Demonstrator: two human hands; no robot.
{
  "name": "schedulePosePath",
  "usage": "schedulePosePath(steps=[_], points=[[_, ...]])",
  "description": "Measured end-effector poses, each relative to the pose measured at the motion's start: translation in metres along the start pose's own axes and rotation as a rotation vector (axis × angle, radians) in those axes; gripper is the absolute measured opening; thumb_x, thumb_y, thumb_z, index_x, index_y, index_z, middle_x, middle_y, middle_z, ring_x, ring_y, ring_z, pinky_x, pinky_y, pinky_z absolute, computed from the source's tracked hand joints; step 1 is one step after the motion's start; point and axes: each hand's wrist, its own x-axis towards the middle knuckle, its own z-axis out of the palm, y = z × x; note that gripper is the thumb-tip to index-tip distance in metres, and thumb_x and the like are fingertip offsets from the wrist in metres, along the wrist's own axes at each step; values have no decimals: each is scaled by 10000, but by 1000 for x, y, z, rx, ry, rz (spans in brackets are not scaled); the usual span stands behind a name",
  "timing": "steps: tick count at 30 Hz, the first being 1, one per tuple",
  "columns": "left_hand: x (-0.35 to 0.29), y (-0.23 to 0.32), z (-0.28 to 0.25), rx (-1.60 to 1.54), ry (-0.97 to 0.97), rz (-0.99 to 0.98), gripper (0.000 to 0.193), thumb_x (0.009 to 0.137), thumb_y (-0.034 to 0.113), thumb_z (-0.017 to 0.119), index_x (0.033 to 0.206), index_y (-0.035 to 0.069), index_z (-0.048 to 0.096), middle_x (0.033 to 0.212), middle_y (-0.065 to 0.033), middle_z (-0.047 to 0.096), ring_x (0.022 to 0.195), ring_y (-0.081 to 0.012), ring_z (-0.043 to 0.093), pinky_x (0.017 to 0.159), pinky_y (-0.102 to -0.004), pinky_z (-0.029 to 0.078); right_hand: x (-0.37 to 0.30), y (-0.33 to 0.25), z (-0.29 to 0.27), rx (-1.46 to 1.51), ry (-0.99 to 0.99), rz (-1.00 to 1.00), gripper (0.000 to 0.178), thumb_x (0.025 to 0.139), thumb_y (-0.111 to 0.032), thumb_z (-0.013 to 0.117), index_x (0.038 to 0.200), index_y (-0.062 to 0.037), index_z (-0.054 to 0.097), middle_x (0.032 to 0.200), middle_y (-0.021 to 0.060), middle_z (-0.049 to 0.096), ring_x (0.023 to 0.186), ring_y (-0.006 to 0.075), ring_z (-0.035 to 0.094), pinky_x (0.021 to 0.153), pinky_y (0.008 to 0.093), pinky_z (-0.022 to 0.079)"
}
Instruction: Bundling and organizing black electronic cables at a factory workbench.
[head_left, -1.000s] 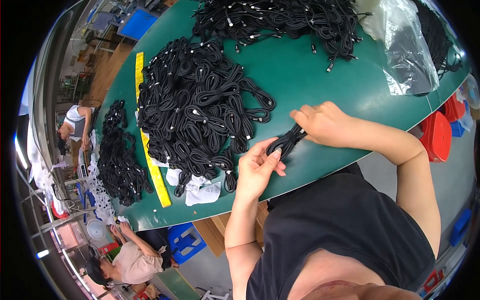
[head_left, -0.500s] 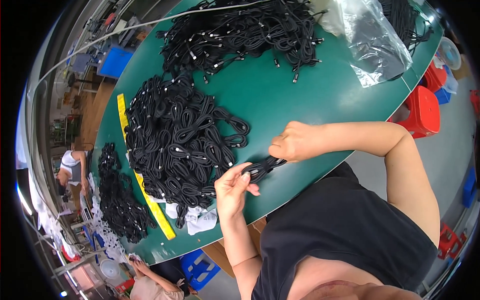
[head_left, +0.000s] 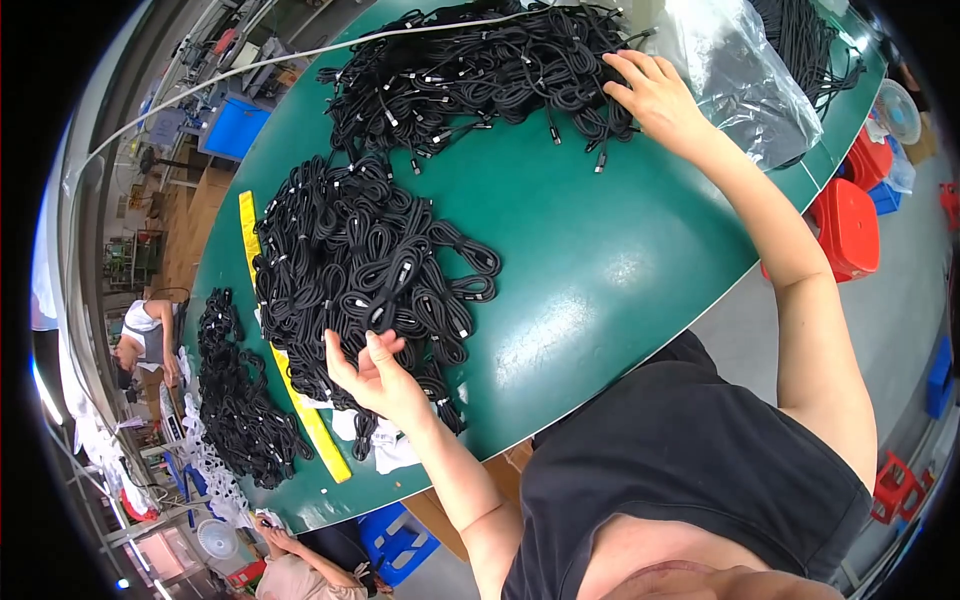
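Observation:
My left hand (head_left: 378,378) hovers over the near edge of a pile of tied black cable bundles (head_left: 350,255), fingers apart and holding nothing. One bundle (head_left: 388,298) with a metal plug showing lies just beyond my fingertips. Farther off, my right hand (head_left: 655,100) is stretched out to the right end of a long heap of loose black cables (head_left: 480,70). Its fingers are spread over the cables' edge, and no cable can be seen gripped in it. Whether the fingertips touch the cables is hard to tell.
A yellow strip (head_left: 290,370) separates the bundles from another black cable pile (head_left: 240,400) on the green table (head_left: 570,260). Clear plastic bags (head_left: 750,90) lie by my right hand. White cloth-like pieces (head_left: 390,445) lie near the front edge. Red stools (head_left: 845,230) stand right; two people sit left.
The cable bundle has left both hands; one now lies on top of the pile. My left hand has moved left and opened. My right hand has reached away to the far cables.

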Motion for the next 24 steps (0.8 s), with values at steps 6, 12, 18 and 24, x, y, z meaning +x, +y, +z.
schedulePosePath(steps=[6,12,18,24], points=[[-36,15,10,-116,-382,-153,291,876,77,518,1142,-33,476,1092,-122,531,600,-98,543,474,-190,429,3,-56,-60,497,-3,44,318,798,-218,603,1027,-27,494,999,172,565,971,319,551,894,422,377],[-78,20,44,-872,-809,-557,423,861,265,565,1173,2,453,1094,-146,521,693,-169,573,519,-256,450,-2,-138,-119,1520,-643,-17,423,855,-215,548,1176,8,385,972,195,562,836,357,588,723,409,477],[-77,17,27,-1050,-674,-685,318,874,177,550,1136,22,458,1118,-171,519,716,-147,573,557,-245,454,-9,-146,-138,1368,-439,-31,385,798,-135,605,1127,-7,451,935,126,547,779,283,600,650,373,495],[-80,10,17,-983,-623,-571,328,837,148,602,1111,28,466,1084,-200,532,691,-144,559,549,-235,468,-25,-157,-131,1071,-110,-219,145,710,-83,647,804,-36,548,718,62,473,583,208,530,478,318,437]])
